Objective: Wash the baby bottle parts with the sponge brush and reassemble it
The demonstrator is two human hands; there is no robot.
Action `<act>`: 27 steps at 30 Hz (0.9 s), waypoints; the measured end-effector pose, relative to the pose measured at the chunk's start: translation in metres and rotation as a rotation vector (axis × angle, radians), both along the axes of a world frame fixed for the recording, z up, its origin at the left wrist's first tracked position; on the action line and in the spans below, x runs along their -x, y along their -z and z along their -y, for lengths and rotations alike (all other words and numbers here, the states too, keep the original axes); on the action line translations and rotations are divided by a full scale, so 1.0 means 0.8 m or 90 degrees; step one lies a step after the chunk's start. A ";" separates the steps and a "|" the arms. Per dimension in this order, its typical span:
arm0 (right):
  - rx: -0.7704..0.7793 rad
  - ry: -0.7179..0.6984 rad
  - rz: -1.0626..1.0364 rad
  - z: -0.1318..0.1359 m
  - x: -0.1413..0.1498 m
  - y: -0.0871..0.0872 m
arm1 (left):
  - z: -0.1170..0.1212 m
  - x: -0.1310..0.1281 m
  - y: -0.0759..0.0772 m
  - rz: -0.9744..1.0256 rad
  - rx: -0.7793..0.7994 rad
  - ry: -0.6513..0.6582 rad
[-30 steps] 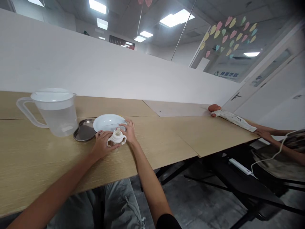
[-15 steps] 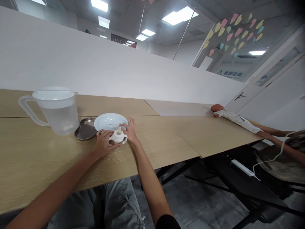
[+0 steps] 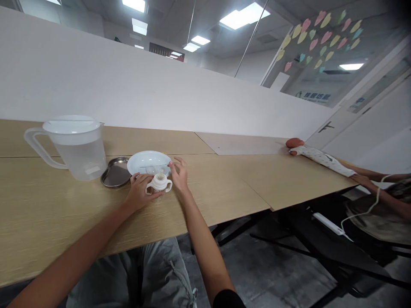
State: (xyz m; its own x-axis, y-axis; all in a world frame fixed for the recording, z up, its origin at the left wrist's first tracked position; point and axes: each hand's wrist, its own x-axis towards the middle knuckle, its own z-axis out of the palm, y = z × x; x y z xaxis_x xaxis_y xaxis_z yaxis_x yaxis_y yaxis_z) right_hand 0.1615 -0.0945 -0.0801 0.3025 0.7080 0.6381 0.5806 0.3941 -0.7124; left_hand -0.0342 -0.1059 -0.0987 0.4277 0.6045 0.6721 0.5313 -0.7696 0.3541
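A baby bottle (image 3: 159, 183) with white side handles and a pale teat stands upright near the table's front. My left hand (image 3: 140, 190) is closed around its left side. Just right of the bottle, my right hand (image 3: 179, 174) pinches the end of a thin dark stick (image 3: 154, 165) between thumb and finger. That stick reaches leftward over a white bowl (image 3: 133, 164) behind the bottle. Something clear, perhaps a cap, shows inside the bowl; its kind is hard to make out. My fingers partly hide the bottle's lower body.
Left of the bowl lies a metal kidney dish (image 3: 116, 173). A plastic pitcher (image 3: 80, 149) of water stands beyond it, near the white wall (image 3: 144, 94). At the table's far right, another person's hand (image 3: 361, 179) touches a doll (image 3: 324, 160) in patterned white cloth.
My right hand has moved away from the bottle's teat, slightly right, keeping the thin stick. The left hand and the bottle stay in place.
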 end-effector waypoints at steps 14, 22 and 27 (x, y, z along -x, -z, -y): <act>0.076 -0.269 0.055 0.033 0.023 -0.027 | -0.004 -0.001 0.005 0.015 0.018 0.000; 0.120 -0.323 -0.015 0.029 0.023 -0.023 | -0.006 0.002 0.005 0.010 0.042 0.025; 0.165 -0.452 -0.075 0.029 0.008 -0.025 | -0.008 0.004 0.005 0.002 0.024 0.046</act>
State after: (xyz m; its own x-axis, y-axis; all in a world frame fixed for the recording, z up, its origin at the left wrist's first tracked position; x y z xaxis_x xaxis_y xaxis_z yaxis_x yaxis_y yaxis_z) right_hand 0.1555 -0.1180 -0.0598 -0.2254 0.8807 0.4165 0.1643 0.4558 -0.8748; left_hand -0.0378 -0.0999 -0.1026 0.4691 0.5973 0.6505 0.4739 -0.7918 0.3852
